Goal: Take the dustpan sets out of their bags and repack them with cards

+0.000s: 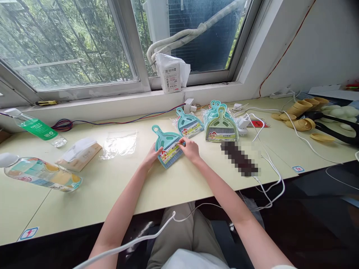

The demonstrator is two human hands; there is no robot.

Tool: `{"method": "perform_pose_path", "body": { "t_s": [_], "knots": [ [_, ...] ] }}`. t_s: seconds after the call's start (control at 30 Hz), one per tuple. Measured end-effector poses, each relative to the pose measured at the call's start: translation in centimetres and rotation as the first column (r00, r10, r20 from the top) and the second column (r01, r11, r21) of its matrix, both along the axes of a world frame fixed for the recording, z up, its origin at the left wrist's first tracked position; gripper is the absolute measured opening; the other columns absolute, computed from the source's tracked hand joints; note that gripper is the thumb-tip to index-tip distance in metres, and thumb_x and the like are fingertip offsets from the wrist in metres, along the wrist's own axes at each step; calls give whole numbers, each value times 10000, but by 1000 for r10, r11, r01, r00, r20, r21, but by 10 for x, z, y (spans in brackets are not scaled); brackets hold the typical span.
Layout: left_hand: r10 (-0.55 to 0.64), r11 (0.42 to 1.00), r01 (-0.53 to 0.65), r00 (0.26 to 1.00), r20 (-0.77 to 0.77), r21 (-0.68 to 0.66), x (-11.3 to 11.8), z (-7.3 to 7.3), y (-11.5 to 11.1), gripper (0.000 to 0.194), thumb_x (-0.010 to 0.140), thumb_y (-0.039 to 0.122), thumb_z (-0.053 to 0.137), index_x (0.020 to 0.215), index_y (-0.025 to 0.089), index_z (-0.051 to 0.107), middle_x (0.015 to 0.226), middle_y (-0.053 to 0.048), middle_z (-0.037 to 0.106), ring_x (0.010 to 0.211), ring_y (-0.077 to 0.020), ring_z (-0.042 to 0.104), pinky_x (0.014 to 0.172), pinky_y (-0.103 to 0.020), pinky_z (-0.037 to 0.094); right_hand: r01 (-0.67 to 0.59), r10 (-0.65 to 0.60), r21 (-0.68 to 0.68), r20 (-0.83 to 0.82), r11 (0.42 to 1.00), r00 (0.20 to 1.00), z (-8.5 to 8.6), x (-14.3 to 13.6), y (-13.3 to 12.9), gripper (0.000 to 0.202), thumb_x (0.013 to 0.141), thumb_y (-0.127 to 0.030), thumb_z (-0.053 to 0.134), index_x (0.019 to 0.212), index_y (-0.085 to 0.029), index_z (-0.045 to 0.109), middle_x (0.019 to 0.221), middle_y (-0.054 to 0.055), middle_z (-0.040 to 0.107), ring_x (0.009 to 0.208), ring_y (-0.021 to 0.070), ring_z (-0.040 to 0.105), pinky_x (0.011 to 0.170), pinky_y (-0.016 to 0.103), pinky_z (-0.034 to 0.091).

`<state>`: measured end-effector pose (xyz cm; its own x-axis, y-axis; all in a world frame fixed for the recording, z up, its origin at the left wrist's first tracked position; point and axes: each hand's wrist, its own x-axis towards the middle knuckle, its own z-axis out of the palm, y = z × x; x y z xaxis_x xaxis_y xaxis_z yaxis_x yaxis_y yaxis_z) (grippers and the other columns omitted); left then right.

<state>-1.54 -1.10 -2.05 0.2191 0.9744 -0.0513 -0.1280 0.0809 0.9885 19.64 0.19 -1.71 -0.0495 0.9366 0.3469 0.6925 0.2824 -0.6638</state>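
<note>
One teal plastic dustpan-and-brush set (pixel 165 139), long-handled, grey-bristled, with a yellow printed paper label (pixel 169 152) across the front: held at the middle of a pale yellow tabletop (pixel 112 194), handle pointing up and slightly left.

Left hand (pixel 151 155): clamped on the set's left edge, thumb on the front.

Right hand (pixel 191 149): thumb and finger together on the set's upper right edge; whether they pinch the label or the brush beneath is too small to tell.

Just behind, to the right: a second teal set (pixel 188 122) with a similar label. Farther right: several sets in clear wrapping (pixel 215 108), a light olive-green set (pixel 221 129) foremost.

To the left: one flat clear plastic bag (pixel 119 145), near a white-and-beige soft tissue packet (pixel 80 155); beyond it, a clear bottle with a green label (pixel 39 129), lying on its side.
</note>
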Motion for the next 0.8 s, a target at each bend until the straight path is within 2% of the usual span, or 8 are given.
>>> {"method": "perform_pose_path", "body": {
  "t_s": [0.07, 0.33, 0.47, 0.57, 0.6, 0.67, 0.73, 0.8],
  "knots": [
    [-9, 1000, 9, 1000, 20, -14, -1, 0, 0, 648, 684, 532, 712, 1206, 200, 517, 1154, -124, 610, 1016, -284, 619, 834, -399, 510, 7, -7, 3, -2, 1000, 1000, -1, 0, -1, 69, 853, -311, 555, 845, -269, 610, 843, 9, 672, 725, 189, 587, 624, 289, 386],
    [46, 998, -45, 999, -25, 43, 2, 9, -3, 662, 593, 260, 800, 1195, 200, 529, 1111, -85, 632, 1029, -265, 605, 881, -389, 498, 41, -36, 115, -44, 992, 998, 0, -6, -5, 103, 853, -277, 533, 946, -254, 571, 947, 55, 622, 864, 227, 581, 717, 324, 451],
    [80, 994, -82, 996, 36, 75, 0, 17, -4, 671, 598, 264, 791, 1214, 211, 531, 1141, -86, 629, 1064, -278, 595, 910, -403, 493, 189, -132, 217, -254, 958, 958, 2, -13, -11, 215, 839, -286, 518, 1042, -219, 491, 1094, 114, 531, 1076, 249, 503, 910, 393, 440],
    [122, 988, -128, 990, 70, 92, 0, 20, -5, 662, 605, 289, 787, 1213, 206, 537, 1123, -90, 635, 1068, -282, 597, 928, -421, 486, 238, -144, 111, -535, 965, 832, -1, -20, -12, 386, 817, -374, 564, 1131, -218, 404, 1250, 142, 450, 1115, 234, 491, 905, 383, 466],
    [127, 986, -134, 989, 74, 96, 0, 21, -5, 660, 607, 296, 786, 1212, 205, 538, 1120, -90, 636, 1070, -283, 596, 933, -425, 483, 183, -110, 55, -625, 982, 773, -2, -23, -12, 444, 809, -402, 574, 1164, -227, 373, 1293, 140, 429, 1118, 224, 500, 888, 367, 482],
    [129, 984, -136, 989, 68, 113, 0, 20, -5, 671, 603, 303, 791, 1215, 208, 534, 1132, -89, 631, 1083, -283, 589, 943, -427, 476, -69, 10, -45, -762, 997, 648, -6, -28, -11, 506, 794, -433, 592, 1197, -247, 351, 1311, 117, 453, 1112, 209, 531, 867, 348, 506],
    [134, 981, -139, 990, 46, 136, 1, 18, -5, 697, 591, 306, 800, 1224, 212, 524, 1144, -87, 625, 1095, -283, 581, 946, -421, 472, -348, 95, -109, -849, 931, 520, -8, -32, -10, 503, 759, -426, 637, 1164, -249, 398, 1241, 88, 544, 1084, 210, 570, 863, 357, 522],
    [151, 976, -153, 988, 24, 154, 1, 16, -4, 728, 575, 310, 811, 1233, 213, 514, 1135, -86, 625, 1093, -281, 579, 939, -411, 474, -497, 93, -147, -900, 855, 426, -8, -33, -9, 475, 706, -398, 699, 1086, -231, 467, 1152, 74, 615, 1025, 219, 610, 849, 377, 540]
  ]
}}
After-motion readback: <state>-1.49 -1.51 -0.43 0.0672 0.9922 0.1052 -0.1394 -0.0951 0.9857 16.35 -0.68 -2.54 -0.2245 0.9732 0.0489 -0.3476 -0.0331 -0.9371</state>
